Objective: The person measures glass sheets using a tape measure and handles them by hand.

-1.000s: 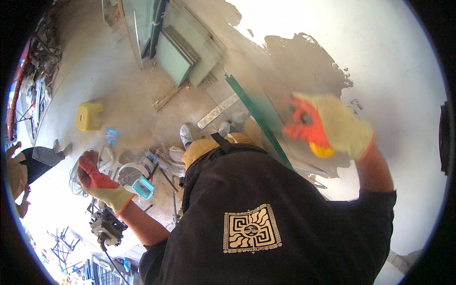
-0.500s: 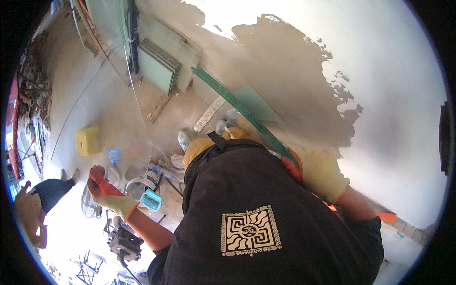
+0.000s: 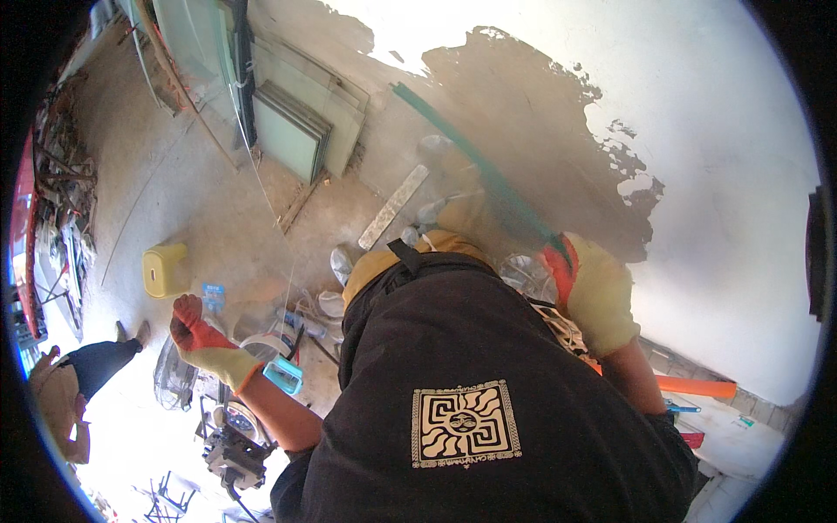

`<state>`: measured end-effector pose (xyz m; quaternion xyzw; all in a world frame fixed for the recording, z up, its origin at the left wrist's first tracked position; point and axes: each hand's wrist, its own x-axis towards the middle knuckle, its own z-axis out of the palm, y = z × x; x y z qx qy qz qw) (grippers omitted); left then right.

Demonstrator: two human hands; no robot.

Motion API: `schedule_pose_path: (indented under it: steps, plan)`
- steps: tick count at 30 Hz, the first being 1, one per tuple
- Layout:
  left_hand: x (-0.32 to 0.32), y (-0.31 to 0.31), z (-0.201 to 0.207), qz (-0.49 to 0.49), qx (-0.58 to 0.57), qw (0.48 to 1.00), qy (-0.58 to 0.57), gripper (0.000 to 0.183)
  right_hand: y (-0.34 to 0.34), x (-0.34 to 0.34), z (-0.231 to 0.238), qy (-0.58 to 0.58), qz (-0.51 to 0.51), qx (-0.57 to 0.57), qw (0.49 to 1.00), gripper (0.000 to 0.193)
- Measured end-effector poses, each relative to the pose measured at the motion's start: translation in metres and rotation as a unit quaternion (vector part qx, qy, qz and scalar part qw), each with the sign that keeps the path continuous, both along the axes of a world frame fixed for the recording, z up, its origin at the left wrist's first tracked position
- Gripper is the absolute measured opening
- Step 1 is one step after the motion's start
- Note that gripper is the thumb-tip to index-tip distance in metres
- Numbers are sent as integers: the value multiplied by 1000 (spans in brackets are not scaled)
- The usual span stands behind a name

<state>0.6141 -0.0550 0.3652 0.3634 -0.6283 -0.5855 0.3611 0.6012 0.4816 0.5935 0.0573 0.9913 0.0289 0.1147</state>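
Observation:
My right hand [image 3: 600,295], in a cream glove with a red palm, grips the near end of a clear glass pane [image 3: 488,174]. The pane shows mainly as a long green edge slanting from my hand to the far left; its faces are hard to make out. My left hand [image 3: 212,347], in a matching glove, is held out to the left, fingers curled closed. Whether clear glass lies in them cannot be made out. A thin pale line runs across the floor between my hands.
Several glass sheets [image 3: 288,135] lean at the back left. A pale plank [image 3: 392,207] lies ahead of my feet. Left are a yellow stool [image 3: 166,270], a fan [image 3: 177,375], a turquoise-handled thing [image 3: 283,375] and another person [image 3: 78,383]. A patchy wall [image 3: 715,174] rises right.
My right hand has moved up and slightly right, and the pane's green edge has shifted right with it. The left hand has moved a little to the right, still closed.

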Motion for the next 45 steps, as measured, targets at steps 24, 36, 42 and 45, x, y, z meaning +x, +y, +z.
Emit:
schedule_pose_path:
  steps: [24,36,42,45]
  plan:
    - [10,-26,-28,-18,43,999,20,10,32,-25,-34,179,-111,54,976,39]
    - [28,-40,-28,-25,-1,1000,-6,25,54,-39,-58,248,-141,57,957,54]
    - [45,-65,-33,-46,71,996,40,12,73,-48,-75,265,-142,98,949,53]
    - [48,-57,-32,-15,1,1000,-27,20,75,-54,-75,257,-150,116,948,51]
